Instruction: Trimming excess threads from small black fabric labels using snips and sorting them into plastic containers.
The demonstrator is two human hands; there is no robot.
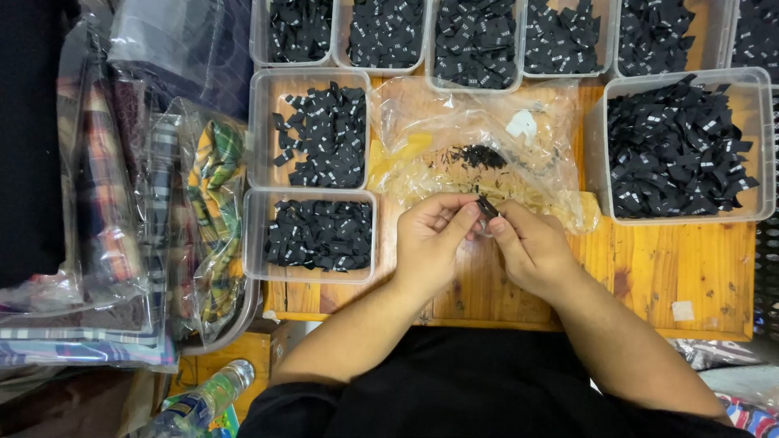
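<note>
While both hands meet over the near middle of the wooden table [673,268], the left hand [430,243] and right hand [527,247] pinch a small black label [487,208] between their fingertips, just near of a clear plastic bag [479,146].

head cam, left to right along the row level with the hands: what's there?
Bagged plaid fabrics → clear tub of black labels → left hand → small black label pinched by both hands → right hand → large tub of black labels.

Bright, even overhead light; soft shadows beneath the forearms on the wooden table [682,268]. Glare streaks the crumpled clear bag [479,138]. Centre sharp; the edges bow slightly and soften.
</note>
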